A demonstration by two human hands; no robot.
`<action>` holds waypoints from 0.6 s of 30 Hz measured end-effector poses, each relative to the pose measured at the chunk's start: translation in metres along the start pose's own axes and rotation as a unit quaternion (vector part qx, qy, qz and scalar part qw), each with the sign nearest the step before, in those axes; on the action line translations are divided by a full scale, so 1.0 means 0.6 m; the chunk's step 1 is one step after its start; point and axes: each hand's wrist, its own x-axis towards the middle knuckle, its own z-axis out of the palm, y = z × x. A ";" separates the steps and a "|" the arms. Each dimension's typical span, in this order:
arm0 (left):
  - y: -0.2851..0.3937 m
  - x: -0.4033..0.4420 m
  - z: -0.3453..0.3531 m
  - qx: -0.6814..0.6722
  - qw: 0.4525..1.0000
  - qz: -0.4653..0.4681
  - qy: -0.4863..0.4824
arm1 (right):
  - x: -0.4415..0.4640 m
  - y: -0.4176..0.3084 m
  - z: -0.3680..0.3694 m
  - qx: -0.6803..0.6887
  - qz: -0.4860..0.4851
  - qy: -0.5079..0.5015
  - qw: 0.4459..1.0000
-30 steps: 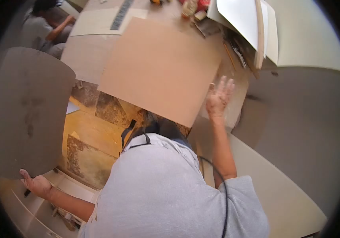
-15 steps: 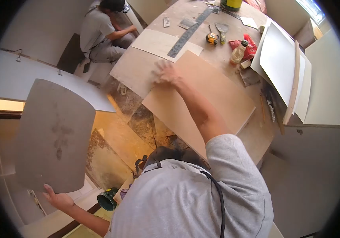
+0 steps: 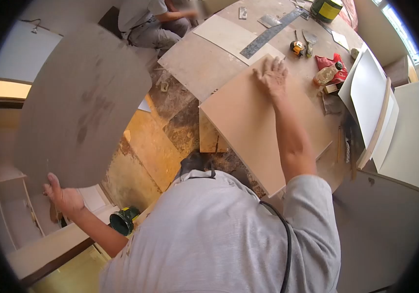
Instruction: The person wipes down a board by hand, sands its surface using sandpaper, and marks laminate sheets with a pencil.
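Note:
My left hand (image 3: 66, 199) grips the lower edge of a large grey-brown panel (image 3: 82, 102), thumb on the near face, the other fingers partly hidden. The panel is raised at the left, tilted, with dark smudges on its face. On the table, my right hand (image 3: 273, 78) lies with fingers spread on the far edge of a tan board (image 3: 248, 119). The board's near corner juts over the table edge towards my body. Just beyond that hand are a thin pale sheet (image 3: 224, 33) and a dark metal straightedge (image 3: 272, 33) lying across it.
The worktable (image 3: 185, 71) also carries a tape measure (image 3: 297, 48), a putty knife (image 3: 309, 41), a bottle (image 3: 327, 74), a red bag (image 3: 340, 75) and a bucket (image 3: 325, 10). White sheets (image 3: 368, 95) lean at right. A seated person (image 3: 155, 29) works beyond. A dark green can (image 3: 121, 220) sits lower left.
The grey-brown panel has risen and come closer in view, in my left hand. My right hand has shifted right along the tan board's far edge. The camera view has turned slightly.

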 end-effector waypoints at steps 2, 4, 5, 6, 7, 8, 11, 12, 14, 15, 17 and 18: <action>-0.032 0.040 0.047 -0.022 0.999 -0.005 -0.049 | -0.039 -0.053 0.053 -0.017 -0.100 0.034 0.994; -0.056 0.083 0.100 -0.044 0.989 0.006 -0.138 | -0.127 -0.154 0.055 0.076 -0.209 0.009 0.975; -0.069 0.101 0.121 -0.049 0.989 -0.004 -0.143 | -0.189 -0.225 -0.014 0.021 -0.236 -0.148 0.960; -0.083 0.122 0.144 -0.043 0.983 0.016 -0.179 | -0.234 -0.260 0.022 0.044 -0.375 -0.105 0.920; -0.095 0.141 0.163 -0.041 0.975 0.038 -0.215 | -0.289 -0.306 0.014 0.177 -0.387 -0.109 0.898; -0.108 0.160 0.177 -0.085 0.964 -0.014 -0.252 | -0.342 -0.340 0.004 0.306 -0.394 -0.107 0.860; -0.168 0.256 0.171 -0.091 0.954 -0.105 -0.267 | -0.339 -0.339 -0.057 0.272 -0.314 -0.024 0.909; -0.157 0.248 0.197 -0.073 0.959 -0.072 -0.266 | -0.326 -0.324 -0.082 0.191 -0.240 0.023 0.951; -0.158 0.235 0.256 -0.037 0.957 -0.036 -0.285 | -0.306 -0.227 -0.051 0.086 -0.136 0.140 0.977; -0.174 0.254 0.262 -0.042 0.958 -0.030 -0.282 | -0.306 -0.194 -0.054 0.052 -0.015 0.109 0.993; -0.202 0.273 0.262 -0.134 0.925 -0.106 -0.339 | -0.347 -0.110 -0.039 -0.029 0.099 0.070 0.992; -0.209 0.282 0.262 -0.136 0.924 -0.110 -0.339 | -0.367 -0.108 -0.081 -0.021 0.175 0.001 0.984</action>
